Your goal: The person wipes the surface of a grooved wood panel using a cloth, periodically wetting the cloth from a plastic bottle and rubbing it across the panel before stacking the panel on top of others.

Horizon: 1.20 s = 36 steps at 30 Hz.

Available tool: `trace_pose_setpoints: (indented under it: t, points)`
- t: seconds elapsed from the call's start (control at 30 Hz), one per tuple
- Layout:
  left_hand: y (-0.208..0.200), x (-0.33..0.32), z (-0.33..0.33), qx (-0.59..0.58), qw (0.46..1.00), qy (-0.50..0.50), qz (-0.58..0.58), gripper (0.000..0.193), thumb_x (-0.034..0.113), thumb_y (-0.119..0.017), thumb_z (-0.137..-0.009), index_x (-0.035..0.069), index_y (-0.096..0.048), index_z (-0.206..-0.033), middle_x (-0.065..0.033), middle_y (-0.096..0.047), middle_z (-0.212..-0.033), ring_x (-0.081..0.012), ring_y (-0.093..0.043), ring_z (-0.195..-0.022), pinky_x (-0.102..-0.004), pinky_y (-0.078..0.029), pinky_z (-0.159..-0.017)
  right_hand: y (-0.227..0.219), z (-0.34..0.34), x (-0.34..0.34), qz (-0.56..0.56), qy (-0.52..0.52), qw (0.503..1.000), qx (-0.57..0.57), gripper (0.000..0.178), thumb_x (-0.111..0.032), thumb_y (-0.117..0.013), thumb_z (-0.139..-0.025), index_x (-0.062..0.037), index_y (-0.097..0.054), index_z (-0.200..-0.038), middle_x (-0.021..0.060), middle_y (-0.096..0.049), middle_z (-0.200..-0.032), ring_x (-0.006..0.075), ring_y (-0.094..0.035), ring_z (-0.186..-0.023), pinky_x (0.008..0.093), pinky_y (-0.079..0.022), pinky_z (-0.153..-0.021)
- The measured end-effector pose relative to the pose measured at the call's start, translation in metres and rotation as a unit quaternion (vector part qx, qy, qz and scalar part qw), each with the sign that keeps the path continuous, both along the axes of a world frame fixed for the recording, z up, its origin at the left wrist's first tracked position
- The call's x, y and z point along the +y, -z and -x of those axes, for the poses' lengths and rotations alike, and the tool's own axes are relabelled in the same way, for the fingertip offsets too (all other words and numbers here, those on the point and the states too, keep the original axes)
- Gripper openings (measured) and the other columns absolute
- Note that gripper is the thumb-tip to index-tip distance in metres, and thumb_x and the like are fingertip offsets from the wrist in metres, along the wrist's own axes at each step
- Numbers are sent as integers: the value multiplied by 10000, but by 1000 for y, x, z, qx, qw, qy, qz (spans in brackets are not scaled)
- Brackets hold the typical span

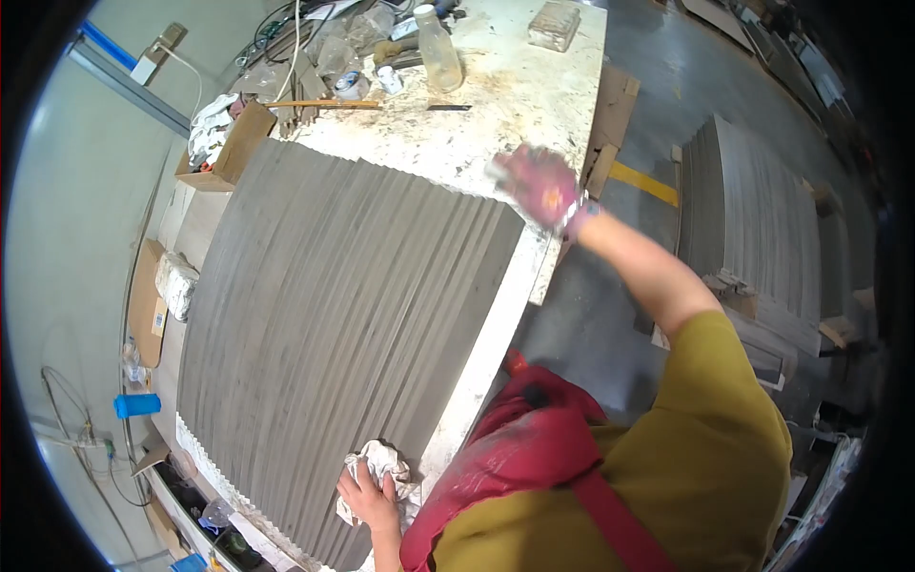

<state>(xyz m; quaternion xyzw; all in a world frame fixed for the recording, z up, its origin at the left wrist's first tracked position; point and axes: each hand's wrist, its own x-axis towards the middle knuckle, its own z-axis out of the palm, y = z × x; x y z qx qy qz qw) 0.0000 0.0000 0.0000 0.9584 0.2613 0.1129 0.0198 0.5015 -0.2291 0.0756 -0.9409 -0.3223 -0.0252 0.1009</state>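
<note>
My bare left hand (370, 498) grips a crumpled white rag (383, 464) near the front end of a row of long grey strips (334, 315). The strips lie side by side, their ends making a jagged edge. At the far right corner of the row is my right hand (545, 189), in a dirty maroon work glove. Motion smears its fingers. Something pale shows at its fingertips, too blurred to name, and I cannot tell whether the hand holds it.
Beyond the strips, a stained white table (519, 91) carries a translucent bottle (438, 52), a small white bottle (389, 79) and a wrapped block (554, 26). A cardboard box (232, 153) with rags stands at left. Stacked grey panels (753, 219) stand on the floor at right.
</note>
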Motion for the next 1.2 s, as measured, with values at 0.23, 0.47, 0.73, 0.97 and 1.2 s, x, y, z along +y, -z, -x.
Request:
trace_pose_setpoints:
  t: [0.23,0.47,0.73,0.97,1.2]
  points:
    - [-12,-13,7,13,999,12,33,508,345,-622,-799,43,-537,-1199,-251,-475,-1120,-450,-450,-969,-528,-380,-823,36,-19,-25,69,-28,996,-51,249,-284,-516,-868,-195,-604,-1084,98,-570,-1046,273,-594,-943,389,-468,-791]
    - [4,-9,12,4,1000,11,8,491,447,-551,-868,41,-569,-1145,-244,-495,-1109,-444,-479,-947,-518,-406,-805,30,14,-16,76,-163,984,-4,421,-218,-618,-807,-192,-549,-1222,72,-542,-1062,243,-562,-953,382,-470,-807]
    - [7,-4,21,55,998,6,30,493,455,-537,-878,44,-571,-1147,-246,-501,-1120,-449,-485,-959,-517,-407,-814,5,105,17,-69,-222,967,106,228,-327,-440,-937,-189,-618,-896,89,-626,-817,299,-641,-758,423,-512,-761]
    - [-11,-14,4,0,1000,9,18,468,424,-558,-863,59,-572,-1154,-243,-501,-1107,-451,-479,-964,-528,-404,-818,53,-48,-53,70,78,993,-56,249,-221,-535,-902,-141,-612,-1125,144,-612,-1001,297,-619,-905,382,-511,-778]
    - [-2,-10,12,53,998,-16,26,440,395,-565,-862,61,-569,-1148,-240,-501,-1121,-456,-477,-956,-521,-405,-820,37,61,-22,-250,-203,945,-63,424,-183,-652,-791,-224,-590,-1208,96,-616,-857,298,-622,-765,401,-532,-645]
